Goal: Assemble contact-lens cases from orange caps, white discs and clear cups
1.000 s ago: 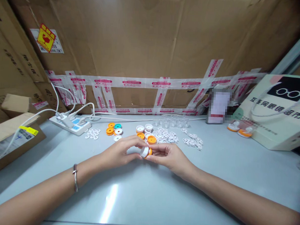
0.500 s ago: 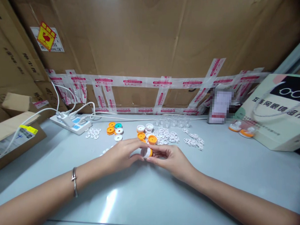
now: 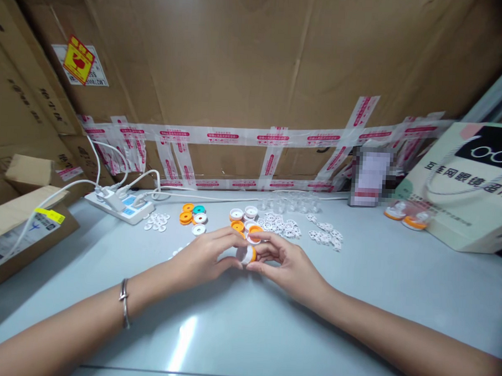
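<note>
Both my hands meet at the middle of the grey table point(image 3: 244, 332). My left hand point(image 3: 204, 256) and my right hand point(image 3: 284, 262) pinch a small orange and white round part point(image 3: 247, 255) between their fingertips. Just behind the fingers lie more orange and white round caps point(image 3: 243, 221). A heap of small white perforated discs point(image 3: 280, 225) lies beyond my right hand. A metal bracelet point(image 3: 124, 303) sits on my left wrist.
Orange, teal and white caps point(image 3: 192, 216) and small white discs point(image 3: 157, 221) lie at the left. A white power strip point(image 3: 119, 204) with cables sits further left, by a cardboard box point(image 3: 16, 227). Clear small cups point(image 3: 287, 202) stand at the back; a printed bag point(image 3: 463, 186) at the right.
My hands have shifted slightly and my right fingers have curled higher over the part. The part stays pinched between both hands.
</note>
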The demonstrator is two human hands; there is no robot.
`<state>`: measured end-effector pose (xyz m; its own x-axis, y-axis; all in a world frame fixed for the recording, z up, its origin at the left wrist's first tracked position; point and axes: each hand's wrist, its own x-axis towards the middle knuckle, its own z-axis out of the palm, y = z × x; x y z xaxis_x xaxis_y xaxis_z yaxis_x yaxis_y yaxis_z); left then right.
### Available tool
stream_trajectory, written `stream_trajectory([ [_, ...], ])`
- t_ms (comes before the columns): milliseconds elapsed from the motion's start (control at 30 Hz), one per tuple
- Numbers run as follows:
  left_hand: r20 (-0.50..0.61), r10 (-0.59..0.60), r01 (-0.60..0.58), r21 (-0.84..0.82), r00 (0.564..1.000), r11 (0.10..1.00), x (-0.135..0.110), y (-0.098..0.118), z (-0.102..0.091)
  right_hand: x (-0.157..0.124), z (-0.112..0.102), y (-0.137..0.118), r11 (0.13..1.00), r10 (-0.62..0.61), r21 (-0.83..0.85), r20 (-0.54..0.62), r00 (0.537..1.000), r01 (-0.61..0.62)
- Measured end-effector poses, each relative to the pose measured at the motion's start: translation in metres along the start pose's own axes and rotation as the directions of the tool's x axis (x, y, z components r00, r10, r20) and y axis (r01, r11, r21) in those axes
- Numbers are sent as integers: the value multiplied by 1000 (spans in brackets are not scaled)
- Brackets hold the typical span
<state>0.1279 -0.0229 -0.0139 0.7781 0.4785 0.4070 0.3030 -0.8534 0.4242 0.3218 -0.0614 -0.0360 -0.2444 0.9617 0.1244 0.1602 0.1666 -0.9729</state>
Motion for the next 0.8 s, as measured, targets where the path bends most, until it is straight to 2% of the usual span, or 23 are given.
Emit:
stream_trajectory([
  [233, 45, 29, -34, 112, 999, 993, -2, 4, 1, 5, 0, 4, 971, 178, 156, 33, 983, -181],
  [500, 38, 113, -117, 135, 993, 984, -2, 4, 0, 5, 1, 2, 954, 192, 227, 33, 981, -194],
  [600, 46, 98, -102, 85, 994, 991, -1, 4, -2, 5, 2, 1, 946, 191, 259, 50, 980, -197],
  [800, 97, 24, -11, -129, 995, 992, 1, 1, -7, 4, 3, 1, 925, 254, 278, 60, 965, -260],
])
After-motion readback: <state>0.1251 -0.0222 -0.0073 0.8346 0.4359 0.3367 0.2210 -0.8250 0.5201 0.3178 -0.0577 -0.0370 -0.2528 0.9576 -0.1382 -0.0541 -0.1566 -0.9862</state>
